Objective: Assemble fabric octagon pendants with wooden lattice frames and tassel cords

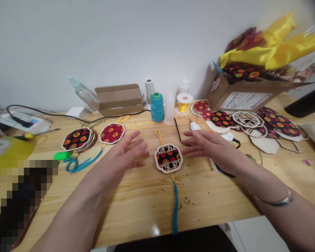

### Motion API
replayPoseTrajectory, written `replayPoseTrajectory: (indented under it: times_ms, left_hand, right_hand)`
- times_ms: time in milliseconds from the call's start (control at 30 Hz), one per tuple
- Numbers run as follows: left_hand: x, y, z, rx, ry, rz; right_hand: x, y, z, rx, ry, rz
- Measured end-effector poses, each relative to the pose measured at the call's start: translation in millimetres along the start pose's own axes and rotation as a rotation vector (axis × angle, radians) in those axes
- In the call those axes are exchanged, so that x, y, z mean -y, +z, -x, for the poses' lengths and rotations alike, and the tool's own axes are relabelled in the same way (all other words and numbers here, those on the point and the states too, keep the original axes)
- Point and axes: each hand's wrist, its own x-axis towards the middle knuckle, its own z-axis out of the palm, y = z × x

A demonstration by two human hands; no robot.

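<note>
A patterned ornament (pixel 168 158) with a pale lattice frame lies flat on the wooden table (pixel 136 210). Its yellow loop (pixel 159 135) points to the wall, and its blue tassel (pixel 175 210) hangs toward the front edge. To its left is my left hand (pixel 127 154), fingers spread and slightly blurred, holding nothing. My right hand (pixel 210 147) hovers at the ornament's right side with its fingers stretched out and apart, also holding nothing. Neither hand touches the ornament.
Behind stand a blue thread cone (pixel 157 107), a yellow thread spool (pixel 184 103) and an opened cardboard box (pixel 120 101). At left are stacked ornaments (pixel 78 139) and a red one (pixel 112 133). Rightward lie a glue gun (pixel 195 125), loose patterned pieces (pixel 220 119) and a full carton (pixel 241 94).
</note>
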Motion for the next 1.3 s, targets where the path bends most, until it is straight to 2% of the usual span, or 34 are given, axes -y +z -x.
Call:
replayPoseTrajectory:
  times_ms: [67, 167, 233, 300, 400, 567, 1300]
  left_hand:
    - [6, 1.3, -2, -0.064, 0.193, -0.316]
    - [15, 5.4, -5, -0.074, 0.493, -0.734]
    - [20, 9.3, -7, -0.034, 0.580, -0.882]
    - [24, 13.0, -9, -0.003, 0.583, -0.951]
    - [28, 16.6, -11, 0.011, 0.556, -0.987]
    - [31, 18.2, -13, 0.027, 0.545, -0.987]
    - [35, 21.4, -13, 0.018, 0.557, -1.050]
  right_hand:
    - [-1, -1, 1, -0.044, -0.204, 0.256]
    - [-6, -3, -1, -0.040, -0.530, 0.641]
    - [-10, -4, -3, 0.046, -0.665, 0.761]
    - [-14, -4, -6, 0.124, -0.727, 0.805]
    - [-20, -3, -10, 0.172, -0.738, 0.850]
    - [-24, 1, -12, 0.162, -0.722, 0.877]
    - [-22, 2, -13, 0.189, -0.719, 0.947]
